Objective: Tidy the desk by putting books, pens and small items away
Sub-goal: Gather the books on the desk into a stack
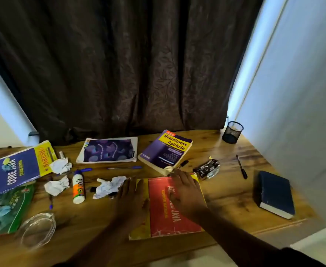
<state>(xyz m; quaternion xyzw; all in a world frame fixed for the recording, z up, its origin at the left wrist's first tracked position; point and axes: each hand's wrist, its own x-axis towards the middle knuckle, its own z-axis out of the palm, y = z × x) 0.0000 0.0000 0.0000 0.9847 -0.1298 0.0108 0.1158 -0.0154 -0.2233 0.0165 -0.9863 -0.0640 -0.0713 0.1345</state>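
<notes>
A red and yellow Java book (164, 214) lies flat near the desk's front edge. My left hand (131, 197) lies with straight fingers over its left edge. My right hand (185, 191) rests flat on its cover. Behind it sits a purple Quantitative Aptitude book (166, 151), and a purple-covered booklet (108, 150) lies to its left. A blue Core Java book (13, 168) overlaps a green book (10, 211) at far left. A dark blue book (274, 193) lies at right. Blue pens (125, 167) and a black pen (242, 167) lie loose.
A black mesh pen holder (232, 132) stands at the back right corner. A glue bottle (78, 186), crumpled papers (108, 186), a shiny black wrapper (207, 168) and a clear glass dish (37, 230) sit on the wooden desk (225, 191). A dark curtain hangs behind.
</notes>
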